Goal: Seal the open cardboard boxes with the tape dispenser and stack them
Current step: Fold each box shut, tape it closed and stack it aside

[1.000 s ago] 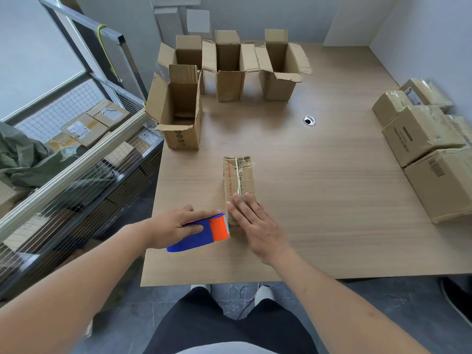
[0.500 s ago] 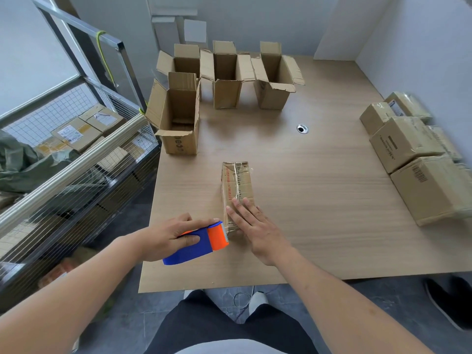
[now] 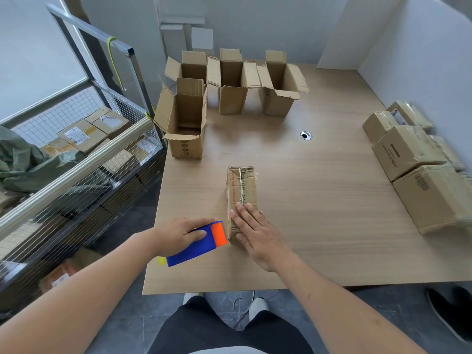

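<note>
- Since a second ago: hands and closed box hold the same pose; only the view has shifted.
- Left hand (image 3: 178, 235) at 7 o'clock, fingers wrapped round the blue-orange tape dispenser (image 3: 198, 243), its orange end touching the box's near left edge.
- Closed box (image 3: 242, 192) at worktop (image 3: 319, 213) centre; right hand (image 3: 258, 232) flat on its near end, fingers straight.
- Four open boxes (image 3: 184, 123) at 11–12 o'clock.
- Sealed boxes (image 3: 408, 154) at 3 o'clock.
- Wire cage (image 3: 76, 162) off the 9 o'clock edge.
</note>
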Demonstrator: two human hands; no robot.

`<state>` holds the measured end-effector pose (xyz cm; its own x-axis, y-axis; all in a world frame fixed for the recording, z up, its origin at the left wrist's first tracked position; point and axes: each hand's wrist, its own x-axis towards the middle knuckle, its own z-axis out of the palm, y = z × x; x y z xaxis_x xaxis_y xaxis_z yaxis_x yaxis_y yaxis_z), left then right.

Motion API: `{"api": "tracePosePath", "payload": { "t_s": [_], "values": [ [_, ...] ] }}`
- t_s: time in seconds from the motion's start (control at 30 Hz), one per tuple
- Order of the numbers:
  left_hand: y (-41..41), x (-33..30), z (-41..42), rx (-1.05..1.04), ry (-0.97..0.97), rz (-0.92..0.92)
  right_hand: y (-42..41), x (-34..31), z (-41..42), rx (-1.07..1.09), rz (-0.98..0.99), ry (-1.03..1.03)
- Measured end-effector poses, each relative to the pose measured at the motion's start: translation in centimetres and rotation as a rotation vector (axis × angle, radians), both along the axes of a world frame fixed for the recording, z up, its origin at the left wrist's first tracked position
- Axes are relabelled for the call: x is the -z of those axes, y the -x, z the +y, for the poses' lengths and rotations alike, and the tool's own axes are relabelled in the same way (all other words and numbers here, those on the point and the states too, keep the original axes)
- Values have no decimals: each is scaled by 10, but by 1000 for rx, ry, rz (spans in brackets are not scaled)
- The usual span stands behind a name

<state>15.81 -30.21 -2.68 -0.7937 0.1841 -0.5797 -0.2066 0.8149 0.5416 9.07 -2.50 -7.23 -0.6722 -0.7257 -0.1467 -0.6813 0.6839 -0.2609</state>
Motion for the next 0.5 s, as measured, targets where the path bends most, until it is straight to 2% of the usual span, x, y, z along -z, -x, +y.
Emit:
{"api": "tracePosePath", "payload": {
  "t_s": [0.2,0.33,0.5],
  "values": [
    [14,9,8,-54,-32,-59,-2,-8,-4,55,-40,18],
    [6,22,-5,-50,12,-128,-2,-13,-8,87,-49,37],
    [-2,22,-11,-171,-78,-82,-10,-16,-31,202,30,54]
  ]
}}
